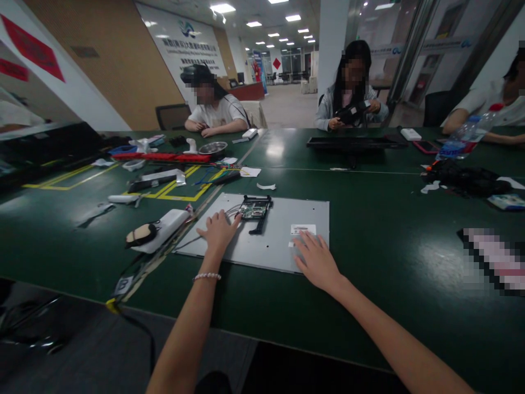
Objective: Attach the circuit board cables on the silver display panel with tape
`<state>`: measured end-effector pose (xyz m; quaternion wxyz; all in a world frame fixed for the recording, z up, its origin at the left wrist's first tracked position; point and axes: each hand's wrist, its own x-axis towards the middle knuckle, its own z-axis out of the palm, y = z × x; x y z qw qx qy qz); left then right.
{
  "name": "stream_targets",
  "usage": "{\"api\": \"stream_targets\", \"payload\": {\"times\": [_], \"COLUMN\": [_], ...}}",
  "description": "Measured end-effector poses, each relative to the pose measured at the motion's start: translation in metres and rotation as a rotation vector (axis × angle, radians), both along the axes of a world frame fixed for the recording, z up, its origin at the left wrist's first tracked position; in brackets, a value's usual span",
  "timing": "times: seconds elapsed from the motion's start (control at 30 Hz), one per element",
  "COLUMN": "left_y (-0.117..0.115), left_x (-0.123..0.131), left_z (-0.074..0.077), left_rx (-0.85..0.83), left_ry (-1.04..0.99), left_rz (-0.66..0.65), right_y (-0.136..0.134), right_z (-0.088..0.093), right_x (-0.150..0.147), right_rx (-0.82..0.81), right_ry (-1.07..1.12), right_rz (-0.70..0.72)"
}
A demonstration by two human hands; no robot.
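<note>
A flat grey metal-backed panel, like the back of a display, lies on the green table in front of me. On its upper middle sits a green circuit board in a black plastic bracket, with thin cables running off to the left. My left hand rests over the panel's left part, fingers spread, its thumb close to the board. Over the right edge, beside a white label, lies my right hand, fingers stretched out. Neither hand holds anything.
Left of the panel are a white device with a tan cap, cables and small parts. Behind stands a dark monitor. Bottles, a black bundle and a phone-like item are at right. Several people sit around the table.
</note>
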<state>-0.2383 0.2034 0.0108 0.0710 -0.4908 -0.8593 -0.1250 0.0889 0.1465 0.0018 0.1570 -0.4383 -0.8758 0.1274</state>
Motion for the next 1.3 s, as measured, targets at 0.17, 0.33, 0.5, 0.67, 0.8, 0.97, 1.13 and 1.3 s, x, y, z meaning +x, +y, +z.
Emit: {"api": "stream_targets", "payload": {"times": [0.17,0.33,0.5,0.67,0.8,0.97,1.13,1.3], "left_y": [0.002,0.0,-0.003,-0.001,-0.003,-0.018,-0.024,-0.023], "left_x": [-0.008,-0.014,-0.012,-0.012,-0.013,-0.032,-0.053,-0.053], "left_z": [-0.001,-0.002,-0.002,-0.003,-0.002,-0.001,-0.002,-0.003], "left_rx": [0.029,0.071,0.097,0.099,0.115,0.23,0.127,0.115], "left_ry": [-0.03,-0.05,-0.053,-0.053,-0.072,0.018,-0.05,-0.019], "left_rz": [0.036,0.029,-0.042,-0.032,0.022,0.172,0.298,0.287], "right_y": [0.0,-0.001,-0.002,-0.003,-0.006,-0.007,-0.005,-0.006], "right_z": [-0.002,-0.004,-0.006,-0.009,-0.008,-0.007,-0.009,-0.008], "right_x": [0.002,0.004,0.005,0.005,0.005,0.007,0.009,0.01], "right_rx": [0.017,0.017,0.04,0.074,0.087,0.1,0.073,0.075], "right_ry": [-0.001,-0.01,-0.015,-0.017,-0.014,-0.022,-0.015,-0.018], "right_rz": [0.009,0.017,0.01,0.007,0.013,0.037,0.05,0.059]}}
